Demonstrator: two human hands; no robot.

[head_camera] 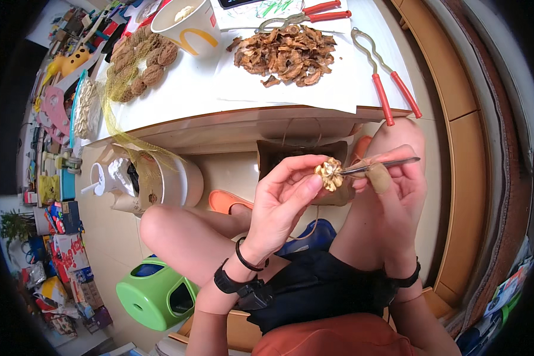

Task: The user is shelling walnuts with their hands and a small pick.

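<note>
Between thumb and fingers, my left hand [278, 200] pinches a pale walnut kernel [329, 174]. My right hand [394, 191] grips a slim metal pick or tweezers [378, 165], its tip touching the kernel's right side; a tan cover wraps the right thumb. On the white table [182, 95] above lies a heap of brown walnut shell and membrane pieces [289, 55] on white paper. Whole walnuts [153, 74] sit by a yellow mesh net [124, 80] at the left. A paper cup [191, 26] holds pale pieces. One red-handled cracker [385, 75] overhangs the table's edge; another [311, 17] lies behind the heap.
Below the table stand a paper bag [264, 160] and a white bin [191, 180] with rubbish beside it. A green plastic stool [147, 298] is at the lower left. Wooden furniture [463, 142] runs along the right. Cluttered shelves fill the far left.
</note>
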